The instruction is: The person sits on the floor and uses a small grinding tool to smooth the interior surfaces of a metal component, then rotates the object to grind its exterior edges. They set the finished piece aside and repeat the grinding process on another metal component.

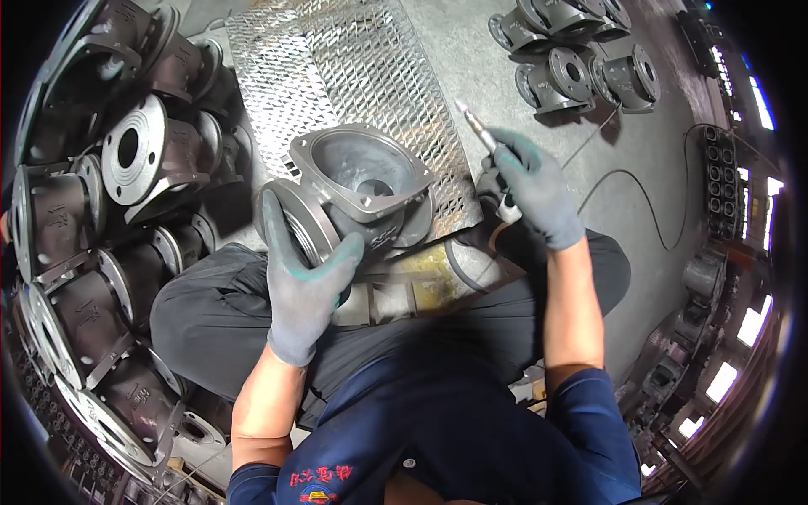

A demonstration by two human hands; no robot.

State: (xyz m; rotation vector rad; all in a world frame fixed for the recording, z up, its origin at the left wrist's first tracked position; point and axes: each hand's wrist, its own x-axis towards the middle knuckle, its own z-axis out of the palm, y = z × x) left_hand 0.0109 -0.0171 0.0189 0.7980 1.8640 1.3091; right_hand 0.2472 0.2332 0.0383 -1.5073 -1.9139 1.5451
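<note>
A grey cast-metal valve body (362, 189) with a square open top and round flanges rests in front of my knees. My left hand (305, 278), in a grey glove, grips its round left flange. My right hand (532, 189), also gloved, is closed around a slim pneumatic hand grinder (481, 135) held to the right of the casting, its tip pointing up and away. The tool's tip is apart from the casting.
Several similar dark valve castings (126, 168) are stacked along the left. More castings (581, 80) sit on the concrete floor at the top right. A perforated metal sheet (337, 67) lies behind the casting. A thin hose (640, 202) runs across the floor at right.
</note>
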